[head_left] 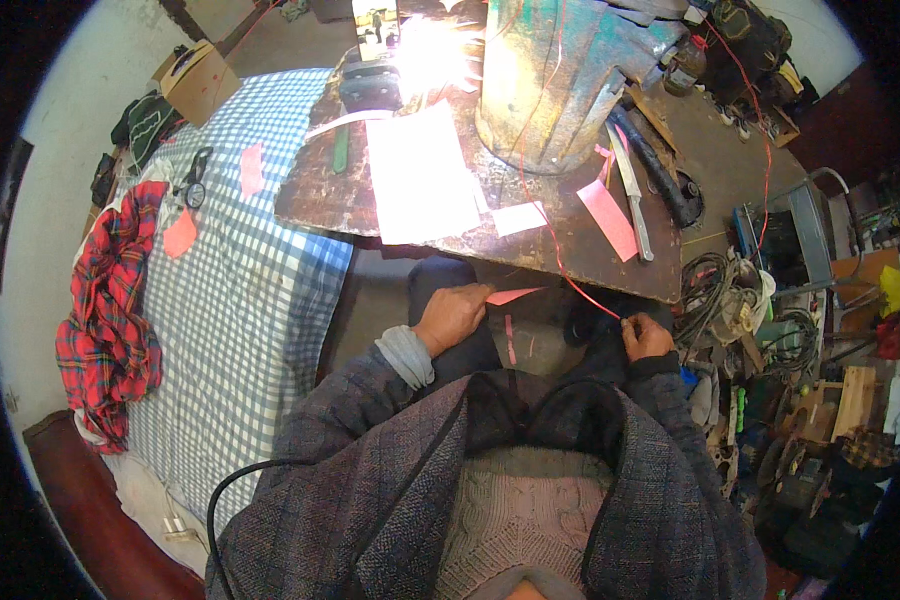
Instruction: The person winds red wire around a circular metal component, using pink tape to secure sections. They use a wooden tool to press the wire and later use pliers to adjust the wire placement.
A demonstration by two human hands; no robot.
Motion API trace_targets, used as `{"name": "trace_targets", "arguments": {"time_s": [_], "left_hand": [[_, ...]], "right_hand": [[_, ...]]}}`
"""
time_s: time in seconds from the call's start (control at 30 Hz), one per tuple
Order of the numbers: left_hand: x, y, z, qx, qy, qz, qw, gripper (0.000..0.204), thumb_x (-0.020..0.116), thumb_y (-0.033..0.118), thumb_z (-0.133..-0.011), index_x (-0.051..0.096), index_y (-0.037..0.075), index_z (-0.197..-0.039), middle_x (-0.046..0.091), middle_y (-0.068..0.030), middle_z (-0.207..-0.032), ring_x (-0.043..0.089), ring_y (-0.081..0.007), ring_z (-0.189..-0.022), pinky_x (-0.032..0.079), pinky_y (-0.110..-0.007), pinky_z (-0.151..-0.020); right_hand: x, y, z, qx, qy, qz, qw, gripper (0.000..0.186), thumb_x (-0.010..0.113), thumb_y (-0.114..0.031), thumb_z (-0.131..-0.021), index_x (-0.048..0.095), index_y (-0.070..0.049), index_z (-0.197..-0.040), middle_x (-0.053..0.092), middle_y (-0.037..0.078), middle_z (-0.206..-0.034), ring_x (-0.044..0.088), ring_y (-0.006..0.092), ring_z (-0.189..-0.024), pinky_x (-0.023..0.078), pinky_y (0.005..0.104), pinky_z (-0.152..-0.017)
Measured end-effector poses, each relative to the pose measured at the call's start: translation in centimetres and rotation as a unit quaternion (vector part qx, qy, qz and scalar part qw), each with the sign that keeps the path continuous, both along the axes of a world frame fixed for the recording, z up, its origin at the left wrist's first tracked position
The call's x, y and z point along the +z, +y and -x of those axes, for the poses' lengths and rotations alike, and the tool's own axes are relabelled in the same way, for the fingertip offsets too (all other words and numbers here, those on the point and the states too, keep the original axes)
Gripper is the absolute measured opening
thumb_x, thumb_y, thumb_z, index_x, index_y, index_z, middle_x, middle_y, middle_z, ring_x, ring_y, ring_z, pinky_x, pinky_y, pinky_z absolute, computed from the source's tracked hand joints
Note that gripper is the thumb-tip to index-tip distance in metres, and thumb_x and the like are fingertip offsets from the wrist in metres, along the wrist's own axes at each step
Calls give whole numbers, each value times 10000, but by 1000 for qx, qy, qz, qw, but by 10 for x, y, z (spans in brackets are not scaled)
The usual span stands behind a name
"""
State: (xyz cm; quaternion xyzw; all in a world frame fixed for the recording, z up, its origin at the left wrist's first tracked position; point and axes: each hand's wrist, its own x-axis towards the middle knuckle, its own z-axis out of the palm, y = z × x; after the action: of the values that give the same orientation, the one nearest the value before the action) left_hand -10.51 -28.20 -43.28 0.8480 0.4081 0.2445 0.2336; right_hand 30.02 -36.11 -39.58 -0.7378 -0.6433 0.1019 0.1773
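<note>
The pink paper slip (516, 296) is gripped at its left end by the fingers of the left hand (454, 318), which is closed on it below the front edge of the wooden table (570, 245); the slip's pointed free end is directed to the right. The red cord (581, 288) is pinched between the thumb and fingers of the right hand (648, 338), which is positioned near the table's right front corner. The cord is routed down across the front of the paint-stained container (535, 90), over the tabletop and its front edge, to the right hand. The two hands are held well apart. A narrow pink strip (510, 340) is seen lower down, between the person's legs. On the tabletop, a white sheet (420, 180) is laid flat at the left, with a small white card (520, 219) placed just beside it. A wide pink strip (608, 218) is located at the right, beside a knife (630, 195) whose handle is directed toward the person. The table's far left part is lit by a bright lamp (440, 55). At the left, a wristwatch (195, 192) is set on a checked cloth (250, 270).
</note>
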Motion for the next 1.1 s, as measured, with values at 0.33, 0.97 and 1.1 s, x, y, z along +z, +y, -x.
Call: {"name": "trace_targets", "arguments": {"time_s": [0.33,0.97,1.1], "left_hand": [[-1,1,-1,0,8,8,1000,294,628,42,-905,651,46,-1197,738,-186,-1054,730,-391,-959,601,-477,-806],[4,1,-1,6,-2,-6,1000,260,627,70,-908,657,53,-1165,726,-177,-984,714,-398,-891,587,-487,-746],[0,1,-2,7,-9,-16,1000,273,617,64,-909,653,52,-1179,724,-175,-994,716,-399,-891,592,-479,-744]], "right_hand": [[-5,1,-3,2,-1,-6,1000,226,757,-321,-922,736,-95,-921,746,173,-829,730,401,-783,572,487,-686],[-11,1,-6,-3,-35,10,999,245,749,-354,-923,747,-108,-930,752,179,-852,732,406,-810,576,500,-706],[-12,1,-7,-1,-12,0,1000,249,754,-359,-925,749,-111,-931,753,170,-842,737,393,-804,580,493,-705]]}}
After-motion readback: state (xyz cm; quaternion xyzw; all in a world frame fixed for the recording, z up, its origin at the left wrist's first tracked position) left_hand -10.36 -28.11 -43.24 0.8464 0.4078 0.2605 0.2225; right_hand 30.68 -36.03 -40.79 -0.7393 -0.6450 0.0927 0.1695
